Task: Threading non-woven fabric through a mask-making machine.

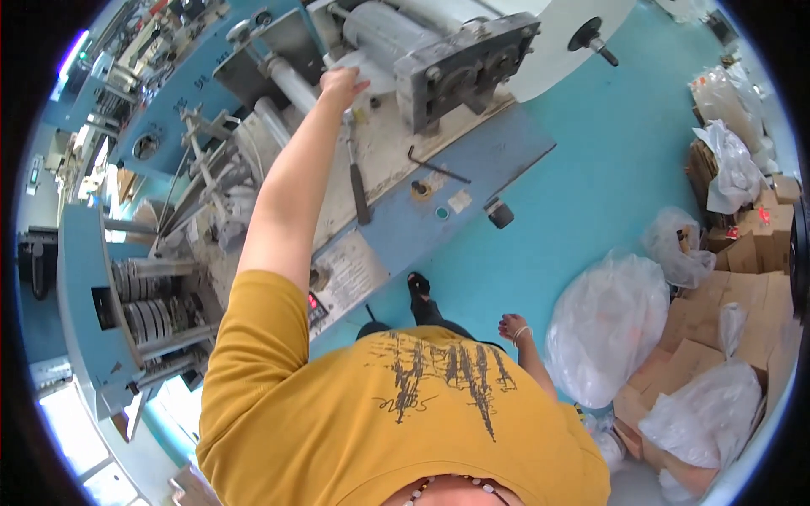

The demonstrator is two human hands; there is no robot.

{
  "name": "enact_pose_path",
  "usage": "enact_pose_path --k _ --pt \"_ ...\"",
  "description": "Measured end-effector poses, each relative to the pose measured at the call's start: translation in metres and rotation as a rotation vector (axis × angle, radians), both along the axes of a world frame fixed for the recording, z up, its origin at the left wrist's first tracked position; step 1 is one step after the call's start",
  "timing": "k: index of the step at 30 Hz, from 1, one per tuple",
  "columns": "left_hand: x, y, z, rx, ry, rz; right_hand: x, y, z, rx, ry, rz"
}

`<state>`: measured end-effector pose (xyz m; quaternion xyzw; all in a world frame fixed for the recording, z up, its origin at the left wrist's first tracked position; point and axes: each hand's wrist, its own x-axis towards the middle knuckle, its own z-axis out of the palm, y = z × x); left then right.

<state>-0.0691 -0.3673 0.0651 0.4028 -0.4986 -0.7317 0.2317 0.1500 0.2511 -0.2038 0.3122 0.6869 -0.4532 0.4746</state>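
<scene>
- Large grey roller [380,35]: set at the top of the machine, behind the dark end block [464,80]; a slimmer roller [289,83] lies to its left.
- Hazard, as judged from here: should the rollers turn, fingers this near could be drawn in; whether they are turning cannot be told.
- Second hazard: a sweep of the outstretched arm could knock the black-handled tool [359,187] off the cream machine bed [390,145].
- Left hand [340,82]: at full reach, just beside the large roller's near side; its fingers are partly hidden, so their spread, grip and contact cannot be told.
- Right hand [512,325]: hangs low at the person's side, fingers loosely parted, nothing seen in it, well apart from the machine.
- Outward: a bent black hex key [437,169] lies right of the black-handled tool; a bulging clear plastic bag [606,333] rests beyond the right hand, beside flattened cardboard [692,308].
</scene>
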Motion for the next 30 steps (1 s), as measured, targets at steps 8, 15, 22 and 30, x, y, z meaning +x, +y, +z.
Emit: enact_pose_path --k 8,15,22,30 --pt "-0.003 -0.004 -0.003 0.033 -0.010 0.023 0.002 0.002 -0.004 0.018 0.028 -0.019" --pt "-0.002 -0.002 -0.006 -0.006 -0.031 0.011 -0.007 0.001 -0.011 -0.028 -0.031 -0.032" --pt "-0.012 0.005 0.000 -0.170 -0.065 -0.058 -0.013 0.011 -0.041 -0.106 -0.059 -0.047" --pt "0.000 -0.002 0.002 -0.132 -0.087 -0.065 -0.016 -0.014 0.005 0.035 0.050 0.070"
